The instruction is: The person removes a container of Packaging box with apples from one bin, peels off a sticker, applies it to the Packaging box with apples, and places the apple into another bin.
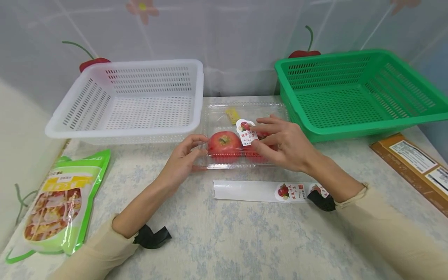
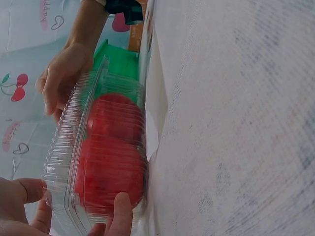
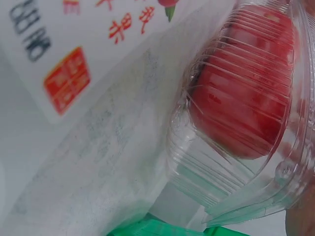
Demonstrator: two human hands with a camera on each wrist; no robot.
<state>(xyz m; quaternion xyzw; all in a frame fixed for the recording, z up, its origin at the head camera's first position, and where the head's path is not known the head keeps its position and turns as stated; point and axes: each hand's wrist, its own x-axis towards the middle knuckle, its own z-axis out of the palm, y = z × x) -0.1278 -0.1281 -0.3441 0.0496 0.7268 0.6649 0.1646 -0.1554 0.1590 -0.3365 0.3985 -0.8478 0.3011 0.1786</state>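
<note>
A clear plastic clamshell box (image 1: 217, 163) holding two red apples (image 1: 224, 143) sits on the table between the baskets. My left hand (image 1: 182, 155) grips its left end, with thumb and fingers around the edge in the left wrist view. Over the lid, my right hand (image 1: 285, 146) holds a white apple sticker (image 1: 247, 136) at its right side between thumb and fingertips. That sticker overlaps both apples in the head view. Part of the right apple is hidden behind the hand. A small yellow piece (image 1: 232, 115) shows near the back of the box.
A white strip of apple stickers (image 1: 245, 190) lies in front of the box. Behind left stands a white basket (image 1: 126, 134), and behind right a green basket (image 1: 308, 124). A green food pouch (image 1: 59, 210) lies at left, a brown carton (image 1: 409, 167) at right.
</note>
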